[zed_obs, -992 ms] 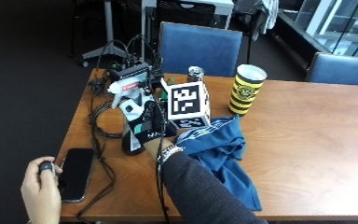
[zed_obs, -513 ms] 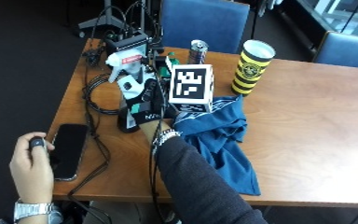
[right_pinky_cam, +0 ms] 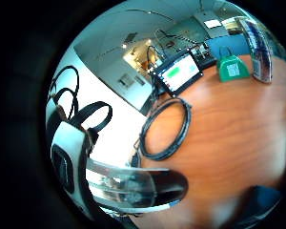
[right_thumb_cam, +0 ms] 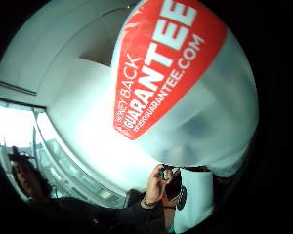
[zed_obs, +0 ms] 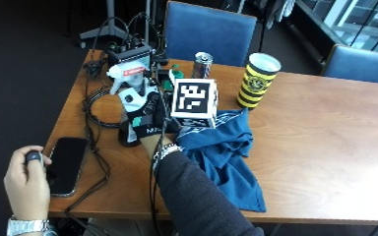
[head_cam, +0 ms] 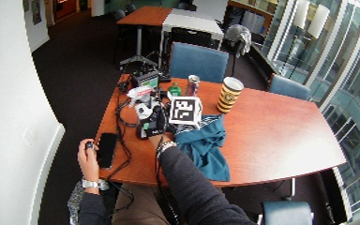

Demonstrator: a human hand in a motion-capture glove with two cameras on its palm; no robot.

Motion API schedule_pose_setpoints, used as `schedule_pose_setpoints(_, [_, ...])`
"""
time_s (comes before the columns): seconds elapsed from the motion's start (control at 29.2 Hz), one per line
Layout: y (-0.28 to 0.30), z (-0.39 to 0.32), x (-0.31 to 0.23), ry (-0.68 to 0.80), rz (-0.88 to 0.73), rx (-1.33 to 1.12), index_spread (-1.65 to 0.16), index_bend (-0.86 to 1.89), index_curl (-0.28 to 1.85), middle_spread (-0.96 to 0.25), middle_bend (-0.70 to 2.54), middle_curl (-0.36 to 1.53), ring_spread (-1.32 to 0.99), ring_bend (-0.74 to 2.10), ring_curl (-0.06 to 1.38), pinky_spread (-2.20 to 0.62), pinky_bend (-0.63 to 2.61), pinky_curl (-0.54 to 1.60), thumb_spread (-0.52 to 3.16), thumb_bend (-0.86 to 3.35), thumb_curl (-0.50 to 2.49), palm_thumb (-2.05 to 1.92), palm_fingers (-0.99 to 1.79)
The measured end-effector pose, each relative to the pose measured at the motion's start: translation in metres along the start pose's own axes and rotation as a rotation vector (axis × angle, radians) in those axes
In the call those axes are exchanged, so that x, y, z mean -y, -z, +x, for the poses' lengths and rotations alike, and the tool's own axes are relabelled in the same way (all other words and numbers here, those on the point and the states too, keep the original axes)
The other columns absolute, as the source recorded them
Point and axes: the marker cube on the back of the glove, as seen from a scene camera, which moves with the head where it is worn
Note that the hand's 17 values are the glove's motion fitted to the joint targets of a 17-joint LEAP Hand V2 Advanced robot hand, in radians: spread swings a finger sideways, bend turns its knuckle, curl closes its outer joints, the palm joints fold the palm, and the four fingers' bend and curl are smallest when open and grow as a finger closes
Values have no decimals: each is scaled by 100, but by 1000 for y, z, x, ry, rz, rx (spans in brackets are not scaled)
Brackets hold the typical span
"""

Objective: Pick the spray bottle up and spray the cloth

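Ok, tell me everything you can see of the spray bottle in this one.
The white plastic spray bottle with a red label stands upright on the brown wooden table, left of the crumpled dark blue cloth and in front of a small black screen device. Its white trigger head sits on top, nozzle pointing away from the cloth. The black-gloved right hand grips its lower body. The thumb side palm view shows red label text reading "MONEY BACK GUARANTEE".

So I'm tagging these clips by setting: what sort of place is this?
Most likely an office or meeting area. A long wooden table has blue upholstered chairs round it, another table stands behind, and tall glass walls run down one side.
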Motion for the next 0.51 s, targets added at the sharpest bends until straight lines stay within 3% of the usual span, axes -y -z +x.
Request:
schedule_pose_setpoints(0.27, [-5, 11, -18, -119, -35, 12, -29, 20, 58, -22, 57, 56, -21, 71, 45, -34, 57, 41, 81, -2, 68, 89, 136])
schedule_pose_setpoints(0.51, [-6, 36, -48, -213, -159, -18, -29, 19, 58, -22, 54, 55, -22, 67, 44, -32, 54, 41, 74, -3, 67, 91, 129])
